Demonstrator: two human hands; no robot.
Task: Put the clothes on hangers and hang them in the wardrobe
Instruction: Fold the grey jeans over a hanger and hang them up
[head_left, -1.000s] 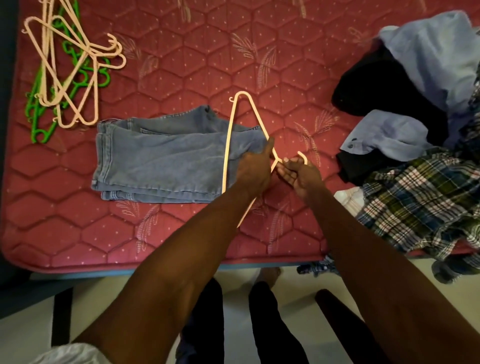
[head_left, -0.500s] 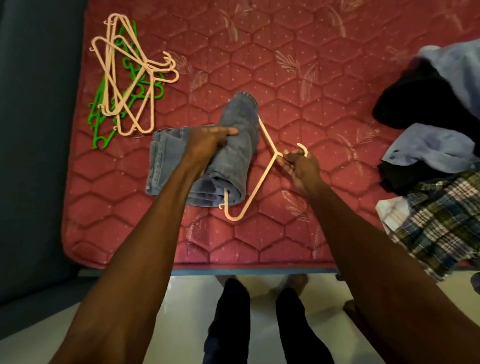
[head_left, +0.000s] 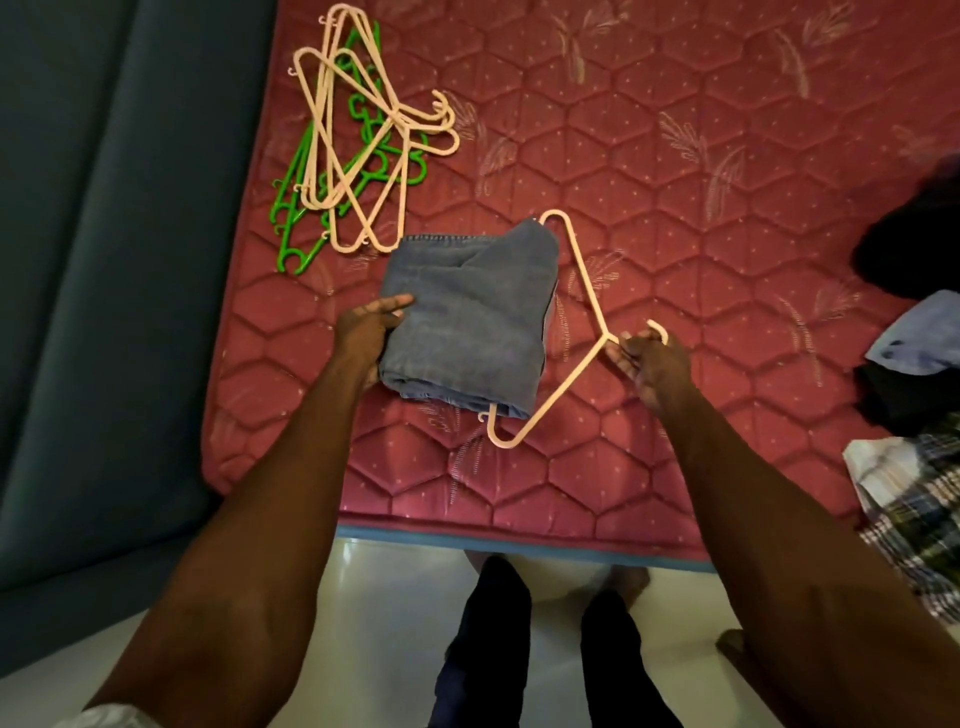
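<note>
I am on the step of getting the jeans onto a hanger. The jeans are folded over the bottom bar of the pink hanger, and both lie on the red bed, near its front edge. The bar itself is hidden under the cloth, so I judge this from the two ends that stick out above and below the fold.

My left hand rests on the left side of the jeans. Its fingers curl around the folded edge and hold it. My right hand pinches the neck of the hanger, just under the hook, with the fingers closed tight on it.

I think this step is almost done. Next I need to lift the hanger by the hook and keep the jeans from sliding off the bar. They look thick and heavy, so they could slip to one end and tip the hanger. I would steady them with my left hand as I lift. Then I must carry them to the wardrobe, which I cannot see from here.

There are no boxes or baskets here. A heap of spare hangers, pink and green, lies at the back left of the bed. A pile of more clothes waits at the right edge, with a checked shirt among them.
</note>
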